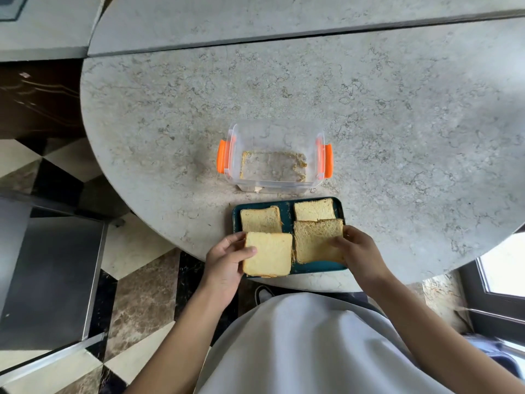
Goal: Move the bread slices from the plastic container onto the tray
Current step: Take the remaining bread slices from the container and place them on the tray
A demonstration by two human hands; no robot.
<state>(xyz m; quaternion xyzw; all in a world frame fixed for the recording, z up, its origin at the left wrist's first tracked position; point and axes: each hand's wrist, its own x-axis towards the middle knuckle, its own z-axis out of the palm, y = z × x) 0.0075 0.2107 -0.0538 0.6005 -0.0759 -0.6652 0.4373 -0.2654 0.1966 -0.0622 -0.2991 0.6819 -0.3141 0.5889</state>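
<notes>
Left hand (227, 260) pinches the near-left bread slice (268, 254) by its left edge, thumb on top. Right hand (356, 248) grips the near-right slice (316, 241) at its right edge. Both slices sit low centre of frame on the teal tray (287, 213), two more slices (260, 219) behind. Plastic container (274, 155) above it, mid-frame on the tabletop (397, 123), holds crumbs only. Bread looks light, soft and tearable; best held by the crust, loosely.
</notes>
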